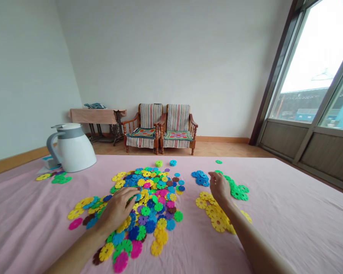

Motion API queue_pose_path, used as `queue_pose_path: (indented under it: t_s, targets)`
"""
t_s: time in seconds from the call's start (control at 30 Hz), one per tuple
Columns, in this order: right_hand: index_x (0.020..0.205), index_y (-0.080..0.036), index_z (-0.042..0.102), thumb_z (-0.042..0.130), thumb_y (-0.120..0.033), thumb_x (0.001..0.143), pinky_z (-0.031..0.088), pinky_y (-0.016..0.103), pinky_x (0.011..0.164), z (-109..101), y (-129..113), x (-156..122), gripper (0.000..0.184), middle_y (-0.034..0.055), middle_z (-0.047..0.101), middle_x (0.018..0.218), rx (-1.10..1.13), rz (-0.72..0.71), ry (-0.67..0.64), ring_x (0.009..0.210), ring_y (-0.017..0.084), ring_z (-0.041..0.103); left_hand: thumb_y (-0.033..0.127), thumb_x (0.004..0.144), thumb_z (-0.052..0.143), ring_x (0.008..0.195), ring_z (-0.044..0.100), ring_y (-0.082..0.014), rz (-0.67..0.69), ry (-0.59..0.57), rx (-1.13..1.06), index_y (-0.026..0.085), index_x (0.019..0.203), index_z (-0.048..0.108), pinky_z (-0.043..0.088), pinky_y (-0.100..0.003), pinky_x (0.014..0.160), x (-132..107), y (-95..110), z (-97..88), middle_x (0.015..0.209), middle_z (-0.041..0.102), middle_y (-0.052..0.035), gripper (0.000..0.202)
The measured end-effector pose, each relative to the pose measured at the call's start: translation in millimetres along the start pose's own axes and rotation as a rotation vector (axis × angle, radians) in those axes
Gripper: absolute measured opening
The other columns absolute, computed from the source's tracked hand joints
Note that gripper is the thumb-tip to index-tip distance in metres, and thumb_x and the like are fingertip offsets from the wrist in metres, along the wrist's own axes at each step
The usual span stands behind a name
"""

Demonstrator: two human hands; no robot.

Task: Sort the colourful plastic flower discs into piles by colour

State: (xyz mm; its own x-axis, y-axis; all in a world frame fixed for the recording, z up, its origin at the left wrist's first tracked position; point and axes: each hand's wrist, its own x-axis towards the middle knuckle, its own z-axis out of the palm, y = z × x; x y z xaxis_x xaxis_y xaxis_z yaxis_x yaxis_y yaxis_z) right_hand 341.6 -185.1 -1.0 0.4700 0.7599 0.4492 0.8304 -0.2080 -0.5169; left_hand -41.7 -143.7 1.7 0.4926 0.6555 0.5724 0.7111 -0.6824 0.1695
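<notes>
A large mixed heap of notched plastic discs [151, 220] in yellow, blue, green, pink, purple and brown covers the middle of the table. My left hand [121, 203] rests on the heap's left side, fingers bent forward and thumb apart from them; no held disc shows. My right hand [219, 186] is over the sorted groups, its fingers curled together at the tips, and whatever they may hold is hidden. Left of its fingertips lie blue discs [200, 178]. Green discs [240, 193] lie to its right, and yellow discs [218, 222] lie below, partly covered by my forearm.
A pink cloth [288, 213] covers the table. At its far left stands a white and grey jug [76, 150], with a few discs [61, 178] in front. Small lime [159, 163] and blue stacks [173, 163] sit at the back. Two wooden armchairs [177, 133] stand beyond.
</notes>
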Motion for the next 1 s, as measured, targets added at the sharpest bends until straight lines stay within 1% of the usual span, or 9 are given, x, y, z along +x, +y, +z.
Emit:
queue_pose_path:
  t_s: [0.17,0.3,0.4,0.57,0.63,0.7,0.8,0.9,1.0]
  targets:
    - [0.107,-0.014,0.064,0.038,-0.013,0.082,0.043,0.026,0.081,19,-28,-7,0.036,0.0108,0.067,0.105,0.036,-0.101,-0.138,0.096,0.020,0.062,0.024,0.085,0.046,0.098,0.061,-0.0210,-0.007,-0.002,-0.014,0.022,0.097,0.067,0.050,-0.035,0.088,0,2,-1.2,0.103,0.067,-0.0055,0.025]
    - [0.101,-0.016,0.066,0.037,-0.012,0.084,0.043,0.024,0.081,27,-50,-22,0.034,0.0082,0.070,0.098,0.087,-0.218,-0.274,0.095,0.018,0.063,0.023,0.085,0.047,0.098,0.061,-0.0202,-0.001,-0.028,-0.010,0.023,0.099,0.067,0.049,-0.035,0.089,0,2,-1.2,0.104,0.066,-0.0051,0.024]
    - [0.103,-0.016,0.065,0.038,-0.011,0.083,0.042,0.025,0.082,32,-65,-32,0.034,0.0088,0.070,0.098,0.119,-0.292,-0.360,0.095,0.019,0.062,0.022,0.086,0.047,0.099,0.060,-0.0200,0.008,-0.026,-0.006,0.023,0.101,0.066,0.049,-0.035,0.089,0,2,-2.0,0.105,0.066,-0.0054,0.025]
    - [0.107,-0.012,0.062,0.039,-0.009,0.082,0.042,0.030,0.086,41,-91,-49,0.035,0.0135,0.067,0.103,0.166,-0.347,-0.435,0.101,0.022,0.060,0.026,0.087,0.050,0.100,0.059,-0.0205,0.068,0.021,-0.020,0.022,0.100,0.066,0.048,-0.037,0.089,2,17,-10.8,0.106,0.066,-0.0054,0.022]
    - [0.111,-0.013,0.061,0.041,-0.008,0.080,0.041,0.029,0.090,42,-102,-58,0.037,0.0124,0.065,0.111,0.198,-0.378,-0.454,0.107,0.021,0.057,0.028,0.087,0.053,0.102,0.058,-0.0209,0.111,0.007,-0.030,0.023,0.102,0.066,0.047,-0.037,0.090,2,28,-14.4,0.106,0.066,-0.0051,0.021]
    - [0.114,-0.016,0.059,0.042,-0.008,0.080,0.040,0.026,0.092,40,-112,-66,0.040,0.0084,0.063,0.116,0.263,-0.409,-0.464,0.110,0.018,0.055,0.029,0.086,0.054,0.103,0.058,-0.0210,0.143,-0.026,-0.037,0.024,0.105,0.065,0.047,-0.038,0.091,1,36,-15.7,0.105,0.067,-0.0046,0.022]
    - [0.110,-0.019,0.062,0.040,-0.007,0.081,0.042,0.022,0.089,37,-118,-69,0.039,0.0044,0.066,0.111,0.392,-0.381,-0.418,0.104,0.014,0.059,0.028,0.087,0.053,0.102,0.058,-0.0210,0.163,-0.072,-0.048,0.024,0.106,0.065,0.047,-0.038,0.090,-1,42,-13.4,0.103,0.067,-0.0044,0.022]
    - [0.100,-0.017,0.065,0.035,-0.008,0.083,0.045,0.023,0.082,35,-111,-61,0.036,0.0059,0.070,0.099,0.411,-0.296,-0.352,0.092,0.014,0.064,0.027,0.088,0.051,0.101,0.058,-0.0211,0.171,-0.094,-0.058,0.023,0.106,0.064,0.047,-0.039,0.090,-2,42,-10.9,0.101,0.068,-0.0047,0.022]
    - [0.096,-0.015,0.066,0.034,-0.008,0.082,0.045,0.027,0.078,36,-98,-53,0.035,0.0090,0.070,0.095,0.363,-0.217,-0.300,0.088,0.018,0.064,0.025,0.089,0.051,0.102,0.057,-0.0206,0.184,-0.101,-0.076,0.023,0.107,0.064,0.046,-0.039,0.091,-2,44,-13.0,0.102,0.067,-0.0050,0.023]
